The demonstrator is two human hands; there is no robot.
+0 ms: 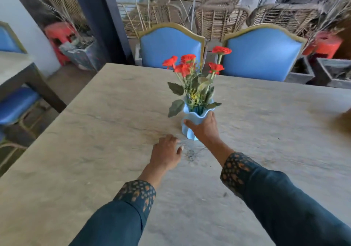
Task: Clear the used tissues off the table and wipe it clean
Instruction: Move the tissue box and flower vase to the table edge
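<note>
A pale stone table fills the view. Near its middle is a light blue wavy vase with red flowers and green leaves. My right hand is wrapped around the vase's right side. My left hand hovers palm down just left of the vase, low over the tabletop, fingers slightly apart and holding nothing. A dark smudge marks the table between my hands. No tissue or cloth shows in view.
Two blue upholstered chairs stand at the table's far edge. A second table and a blue seat are on the left. Wicker chairs and red stools stand behind. A blurred brown object lies at the right edge.
</note>
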